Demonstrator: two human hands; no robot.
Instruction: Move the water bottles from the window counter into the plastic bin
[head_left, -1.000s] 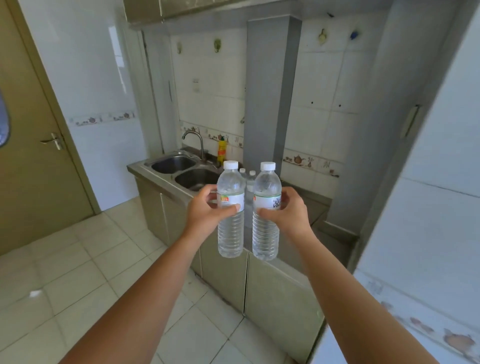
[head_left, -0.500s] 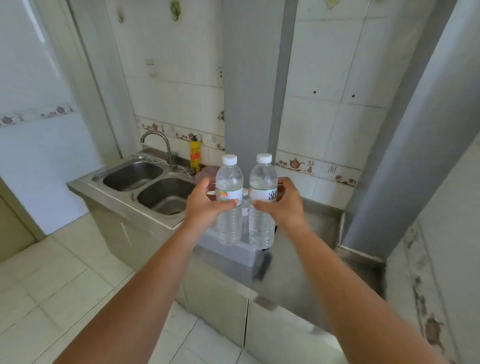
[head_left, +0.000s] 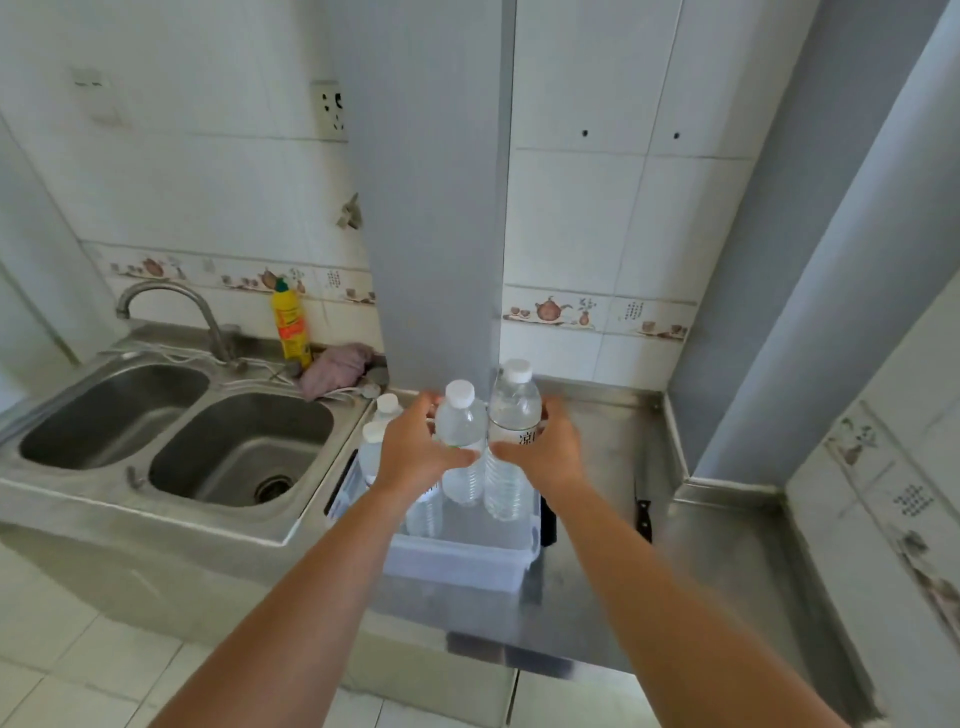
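Note:
My left hand (head_left: 415, 452) grips a clear water bottle (head_left: 460, 431) with a white cap. My right hand (head_left: 548, 447) grips a second water bottle (head_left: 511, 415), side by side with the first. Both bottles hang upright over the clear plastic bin (head_left: 457, 564), their lower ends down inside its rim. The bin stands on the steel counter just right of the sink. Two more capped bottles (head_left: 382, 415) stand in the bin's left part, partly hidden behind my left hand.
A double steel sink (head_left: 171, 441) with a tap (head_left: 171, 312) lies to the left. A yellow detergent bottle (head_left: 291, 332) and a pink cloth (head_left: 337, 366) sit behind it. A dark-handled knife (head_left: 643, 512) lies right of the bin. A grey pillar (head_left: 436, 208) rises behind it.
I have come closer to the counter and lowered both bottles from above the bin down into it. Both hands still hold their bottles.

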